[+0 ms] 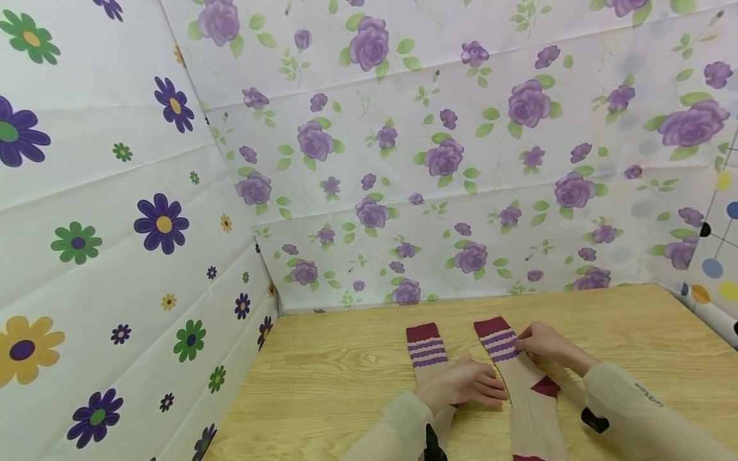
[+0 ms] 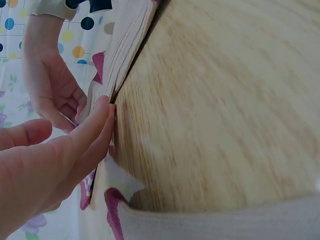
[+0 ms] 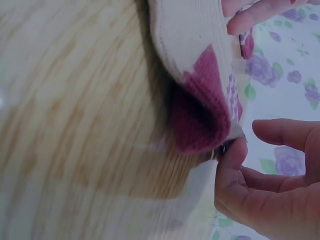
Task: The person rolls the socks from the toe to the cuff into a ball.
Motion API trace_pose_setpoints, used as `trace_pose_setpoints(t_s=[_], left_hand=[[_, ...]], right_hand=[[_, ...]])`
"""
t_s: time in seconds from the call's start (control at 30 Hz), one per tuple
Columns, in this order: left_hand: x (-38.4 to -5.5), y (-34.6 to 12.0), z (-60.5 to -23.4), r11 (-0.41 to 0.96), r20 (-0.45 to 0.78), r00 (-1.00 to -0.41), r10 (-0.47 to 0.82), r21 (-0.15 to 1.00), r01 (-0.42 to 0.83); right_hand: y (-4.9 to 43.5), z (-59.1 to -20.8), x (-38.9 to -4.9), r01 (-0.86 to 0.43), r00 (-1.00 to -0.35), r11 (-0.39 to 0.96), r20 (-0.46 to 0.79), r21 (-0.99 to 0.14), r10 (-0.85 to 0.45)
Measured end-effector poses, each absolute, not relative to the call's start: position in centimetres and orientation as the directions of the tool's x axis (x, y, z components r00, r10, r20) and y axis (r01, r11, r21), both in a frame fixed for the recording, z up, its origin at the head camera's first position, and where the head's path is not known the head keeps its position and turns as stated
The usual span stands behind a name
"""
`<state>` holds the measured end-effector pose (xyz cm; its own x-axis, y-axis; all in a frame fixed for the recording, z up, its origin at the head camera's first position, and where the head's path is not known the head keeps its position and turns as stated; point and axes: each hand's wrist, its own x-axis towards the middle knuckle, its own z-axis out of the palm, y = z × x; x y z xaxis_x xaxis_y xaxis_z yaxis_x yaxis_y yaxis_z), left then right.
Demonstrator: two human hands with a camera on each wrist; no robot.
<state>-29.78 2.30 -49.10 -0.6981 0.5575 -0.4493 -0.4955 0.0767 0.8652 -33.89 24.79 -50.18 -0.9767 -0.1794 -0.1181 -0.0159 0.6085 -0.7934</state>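
Two beige socks with dark red cuffs, heels and toes and purple stripes lie flat, side by side. Between them my left hand [image 1: 463,383] reaches over the left sock [image 1: 425,349], its fingers extended to the inner edge of the right sock [image 1: 533,416]. At that sock's outer edge, by the stripes, is my right hand [image 1: 543,342], fingers bent and fingertips at the fabric. The right wrist view shows the thumb of the right hand [image 3: 270,185] apart from its fingers. There the red heel [image 3: 205,110] stands up in a fold off the table.
The socks lie on a light wood-grain table [image 1: 323,371]. A floral sheet [image 1: 403,160] hangs behind its far edge, a daisy-patterned sheet [image 1: 115,256] along the left, and a dotted sheet [image 1: 721,256] at the right.
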Motion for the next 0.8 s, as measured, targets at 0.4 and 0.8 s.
trace_pose_setpoints(t_s=[0.4,0.8], left_hand=[[-30.3,3.2,-49.8,-0.033,-0.528,-0.648,0.549,0.761,-0.647],[-29.7,4.2,-50.3,-0.038,-0.527,-0.69,0.495,0.781,-0.624]], right_hand=[[24.4,-50.0,-34.1,-0.037,-0.976,0.581,-0.095,-0.813,-0.195],[24.1,-50.4,-34.0,-0.023,-0.972,0.513,-0.101,-0.858,-0.211]])
